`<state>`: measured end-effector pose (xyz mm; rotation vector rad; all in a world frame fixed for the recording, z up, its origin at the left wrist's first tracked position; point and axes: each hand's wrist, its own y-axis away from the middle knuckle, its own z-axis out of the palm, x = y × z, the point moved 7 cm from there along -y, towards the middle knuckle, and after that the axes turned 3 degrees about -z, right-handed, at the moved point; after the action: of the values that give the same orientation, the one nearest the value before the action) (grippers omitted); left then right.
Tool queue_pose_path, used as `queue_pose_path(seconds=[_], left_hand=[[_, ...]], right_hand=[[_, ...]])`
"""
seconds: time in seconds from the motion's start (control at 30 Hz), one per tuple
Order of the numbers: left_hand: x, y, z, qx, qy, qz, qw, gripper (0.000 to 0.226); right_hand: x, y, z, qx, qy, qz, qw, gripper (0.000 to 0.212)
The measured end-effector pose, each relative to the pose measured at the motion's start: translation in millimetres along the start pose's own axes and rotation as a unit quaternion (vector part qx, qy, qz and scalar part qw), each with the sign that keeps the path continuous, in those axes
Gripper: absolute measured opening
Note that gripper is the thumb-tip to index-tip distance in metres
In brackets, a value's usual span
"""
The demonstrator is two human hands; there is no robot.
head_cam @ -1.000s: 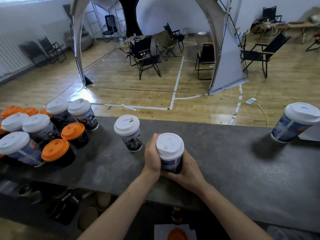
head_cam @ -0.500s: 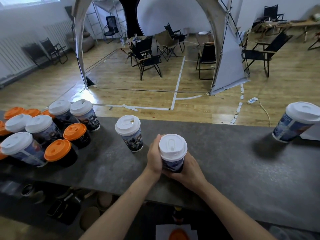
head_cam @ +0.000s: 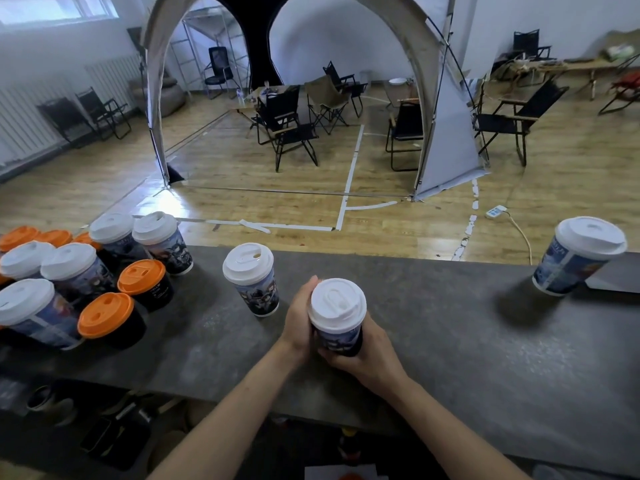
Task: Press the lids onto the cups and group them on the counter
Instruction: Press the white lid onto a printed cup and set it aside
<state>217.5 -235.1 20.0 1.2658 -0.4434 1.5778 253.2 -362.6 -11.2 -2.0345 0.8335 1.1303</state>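
At your far left a group of lidded cups [head_cam: 69, 265] stands packed together on the grey counter [head_cam: 450, 341]. Most are printed cups under white lids. Two short black cups with orange lids [head_cam: 105, 315] stand on the group's near right side, and more orange lids [head_cam: 19, 237] show behind, at the left edge. To the right of the group, a single printed cup [head_cam: 251, 278] with a white lid stands alone, just beside your left hand but not touching it.

Your left hand [head_cam: 299, 317] wraps the left side of the cup you hold [head_cam: 341, 341], its fingers curled round the wall and reaching up to the rim of the lid. That cup sits in front of you near the middle of the counter, upright, with its white lid [head_cam: 337, 303] seated on top. Your hands hide its base, so you cannot tell whether it rests on the counter or is lifted a little. Your right hand [head_cam: 370, 351] grasps the lower body from the right and near side, fingers curled round under it.

Well apart at the far right, one more white-lidded printed cup [head_cam: 578, 254] stands near the counter's far edge.
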Motion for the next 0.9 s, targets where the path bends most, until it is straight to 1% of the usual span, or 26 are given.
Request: queue_pose_path(seconds=[0.03,0.07,0.1,0.13,0.2,0.27,0.3,0.33,0.37,0.43,0.47,0.5,0.57,0.63,0.67,0.7,0.73,0.83,0.87,0.9], left_hand=[[-0.5,-0.1,2.8,-0.026,0.000,-0.032,0.999,0.046],[0.4,1.2,5.5,-0.036,0.008,-0.046,0.998,0.047],[-0.5,0.7,5.9,-0.032,0.018,-0.042,0.998,0.048],[-0.9,1.9,6.8,-0.022,0.022,-0.028,0.999,0.050],[-2.1,3.3,4.5,0.021,0.018,0.021,0.999,0.052],[-3.6,3.3,-2.7,0.071,0.007,0.066,0.995,0.043],[-2.5,4.1,-4.7,0.079,0.003,0.072,0.994,0.038],[-1.3,3.2,-5.2,0.073,-0.002,0.061,0.995,0.036],[-0.1,1.1,-2.3,0.040,-0.006,0.036,0.999,0.038],[3.0,2.3,6.4,-0.029,-0.006,-0.040,0.999,0.056],[3.5,3.2,8.7,-0.044,-0.005,-0.063,0.997,0.061],[1.9,3.9,8.5,-0.037,0.001,-0.066,0.997,0.062],[-3.4,2.4,5.2,0.007,0.018,-0.021,1.000,0.060],[-7.7,2.7,-3.7,0.066,0.026,0.031,0.997,0.054],[-8.9,2.0,-7.7,0.086,0.028,0.046,0.995,0.049],[-8.9,0.7,-10.3,0.088,0.021,0.052,0.995,0.043],[-7.2,0.2,-9.9,0.074,0.014,0.042,0.996,0.041],[-4.9,-0.8,0.7,-0.017,0.001,-0.048,0.999,0.062],[-3.9,-1.7,3.4,-0.038,-0.005,-0.064,0.997,0.066],[-3.8,-3.4,2.2,-0.038,-0.005,-0.065,0.997,0.067]], right_hand=[[1.0,0.9,0.2,-0.001,0.003,0.000,1.000,0.072],[1.6,1.8,0.6,-0.001,0.005,-0.001,1.000,0.070],[2.2,2.2,1.4,0.000,0.006,-0.003,1.000,0.069],[2.2,2.5,2.5,0.000,0.006,-0.007,1.000,0.070],[1.0,0.7,4.5,0.000,0.000,-0.016,1.000,0.081],[2.6,-1.7,5.8,-0.001,-0.005,-0.010,1.000,0.090],[4.1,-2.2,6.1,-0.002,-0.005,-0.006,1.000,0.090],[5.9,-2.1,6.3,-0.003,-0.004,-0.001,1.000,0.087],[7.4,-1.6,5.9,-0.003,-0.003,0.002,1.000,0.082],[9.5,-0.5,5.6,-0.007,0.002,0.006,1.000,0.076],[10.1,-0.2,5.8,-0.006,0.004,0.005,1.000,0.075],[10.2,0.2,5.7,-0.005,0.004,0.003,1.000,0.074],[7.7,0.3,5.9,0.000,-0.003,-0.008,1.000,0.077],[6.0,-0.6,8.1,-0.001,-0.011,-0.011,1.000,0.088],[6.1,-1.4,8.6,-0.002,-0.009,-0.010,1.000,0.091],[6.8,-1.8,8.6,-0.001,-0.002,-0.008,1.000,0.089],[7.3,-1.9,7.9,0.000,0.001,-0.006,1.000,0.083],[6.9,-0.2,5.2,-0.005,0.018,-0.003,1.000,0.068],[6.5,0.7,4.2,-0.006,0.022,-0.005,1.000,0.067],[7.0,1.7,3.6,-0.007,0.026,-0.006,1.000,0.066]])
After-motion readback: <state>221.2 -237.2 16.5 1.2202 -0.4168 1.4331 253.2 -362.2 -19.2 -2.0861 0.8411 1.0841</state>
